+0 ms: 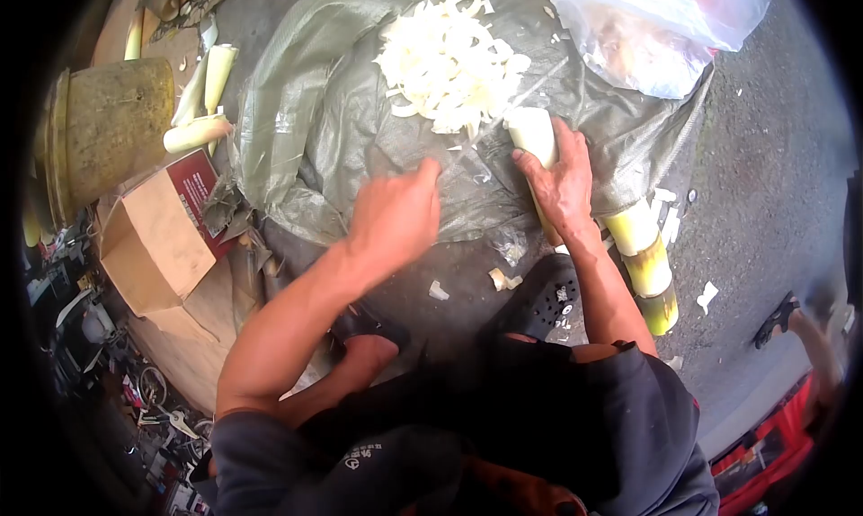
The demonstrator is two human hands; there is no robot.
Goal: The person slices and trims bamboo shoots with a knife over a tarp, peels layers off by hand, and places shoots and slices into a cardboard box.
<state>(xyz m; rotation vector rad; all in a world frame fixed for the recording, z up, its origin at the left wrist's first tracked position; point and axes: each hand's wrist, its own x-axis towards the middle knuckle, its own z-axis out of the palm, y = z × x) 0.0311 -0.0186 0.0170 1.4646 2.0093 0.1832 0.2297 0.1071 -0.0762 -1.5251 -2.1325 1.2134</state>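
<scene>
My right hand [562,170] is wrapped round a pale peeled bamboo shoot [531,131], its thick end tilted up towards the slices. My left hand [395,212] is closed in a fist and smeared by motion, to the left of the shoot and apart from it. Whatever it grips, if anything, I cannot make out. Beyond both hands a heap of white bamboo shoot slices [449,62], many of them rings, lies on a grey-green woven sheet [333,93]. Beside my right forearm lie yellow-green bamboo shoots [649,266].
A clear plastic bag [661,31] sits on the sheet's far right. At the left are a dirty yellow bucket [117,125], an open cardboard box [162,237] and more shoots [202,134]. White scraps [503,280] litter the ground near my shoes. Another person's foot [780,320] shows at right.
</scene>
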